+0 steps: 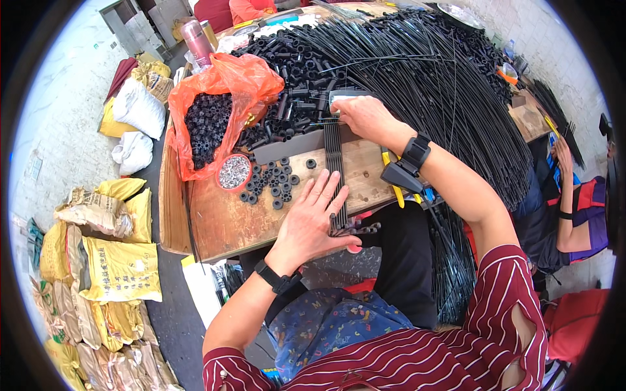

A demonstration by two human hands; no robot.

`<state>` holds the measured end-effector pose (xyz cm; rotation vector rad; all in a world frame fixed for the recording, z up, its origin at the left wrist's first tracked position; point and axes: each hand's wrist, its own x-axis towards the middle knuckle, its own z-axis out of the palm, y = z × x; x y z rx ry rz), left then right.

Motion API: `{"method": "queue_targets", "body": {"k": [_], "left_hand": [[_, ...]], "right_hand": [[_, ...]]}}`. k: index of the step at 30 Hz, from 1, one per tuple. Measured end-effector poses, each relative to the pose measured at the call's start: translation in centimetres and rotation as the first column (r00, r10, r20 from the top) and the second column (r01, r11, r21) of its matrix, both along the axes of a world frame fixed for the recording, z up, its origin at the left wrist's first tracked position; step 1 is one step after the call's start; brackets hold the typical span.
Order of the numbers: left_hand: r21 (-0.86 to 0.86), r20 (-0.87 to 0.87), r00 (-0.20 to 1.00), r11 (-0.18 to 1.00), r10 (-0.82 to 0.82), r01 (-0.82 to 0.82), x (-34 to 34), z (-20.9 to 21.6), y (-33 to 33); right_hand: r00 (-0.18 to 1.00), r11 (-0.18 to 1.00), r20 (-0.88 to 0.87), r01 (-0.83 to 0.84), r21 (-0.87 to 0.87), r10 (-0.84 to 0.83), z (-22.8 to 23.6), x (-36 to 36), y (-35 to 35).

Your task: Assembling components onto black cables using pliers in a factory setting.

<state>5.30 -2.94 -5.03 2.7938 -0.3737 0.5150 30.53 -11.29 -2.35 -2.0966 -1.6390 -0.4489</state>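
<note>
A small bundle of thin black rods lies side by side across the front of the wooden table, with dark curved ends past its near edge. My left hand rests flat over the near part of the rods, fingers stretched out. At their far ends my right hand is closed, fingers bent together beside a pale flat piece; what they pinch is hidden. Left of the rods sit several black rubber-like rings and a round red tub of small silvery pieces.
An orange plastic bag holds small black parts. Black tubes and a large heap of long black rods cover the table's far side. Yellow-handled pliers lie at the front edge. Sacks line the left wall. Another person's hand shows at right.
</note>
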Motion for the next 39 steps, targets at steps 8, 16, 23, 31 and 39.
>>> {"method": "queue_targets", "body": {"k": [8, 16, 23, 31, 39], "left_hand": [[0.083, 0.022, 0.999, 0.996, -0.033, 0.031, 0.0, 0.0, 0.2], [0.118, 0.055, 0.998, 0.993, -0.008, 0.001, 0.1, -0.5, 0.2], [0.159, 0.058, 0.998, 0.986, 0.030, -0.039, 0.0, -0.5, 0.1], [0.138, 0.039, 0.999, 0.990, 0.037, -0.042, 0.1, -0.6, 0.2], [0.087, 0.040, 0.999, 0.996, 0.030, -0.034, 0.4, -1.0, 0.7]], "right_hand": [[0.988, 0.961, 0.035, 0.157, -0.225, -0.153, 0.4, 0.8, -0.8], [0.988, 0.986, -0.027, 0.155, 0.054, -0.154, 1.1, 1.9, 0.7], [0.984, 0.987, -0.095, 0.143, -0.077, -0.150, 0.6, 4.4, 3.1], [0.986, 0.986, 0.032, 0.165, -0.037, -0.164, 1.6, 2.7, 2.4], [0.999, 0.987, -0.025, -0.033, 0.159, 0.037, 5.1, -3.6, -3.6]]}}
